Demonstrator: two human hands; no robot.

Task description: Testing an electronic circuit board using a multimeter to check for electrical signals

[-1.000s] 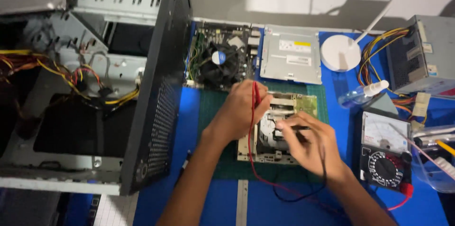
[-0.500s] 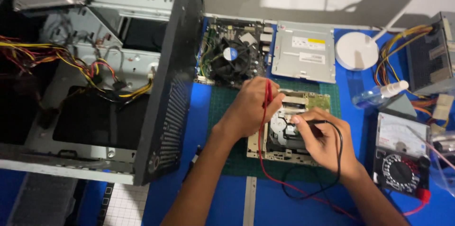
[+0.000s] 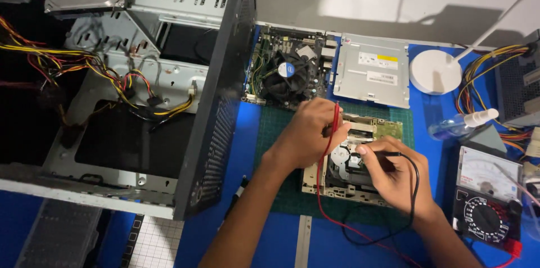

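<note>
My left hand [image 3: 306, 133] grips a red multimeter probe [image 3: 336, 116], tip pointing down onto an opened optical drive [image 3: 349, 181] that lies on a green cutting mat [image 3: 275, 133]. A black probe [image 3: 388, 154] is pinched in my right hand [image 3: 396, 175], which touches the drive's inner mechanism near its round hub. Red and black leads [image 3: 360, 234] loop across the mat toward an analogue multimeter [image 3: 486, 203] at the right.
An open computer case [image 3: 135, 93] with loose coloured wiring fills the left. A motherboard with a fan [image 3: 287, 71] and a closed silver drive [image 3: 374, 77] lie behind the mat. A white round lamp base [image 3: 434, 71], a spray bottle [image 3: 461, 123] and a power supply [image 3: 517, 85] stand at right.
The view has shifted, so everything sits further right and lower in the picture. Both hands stay on the opened drive with the probes, the right hand edging slightly along the mechanism.
</note>
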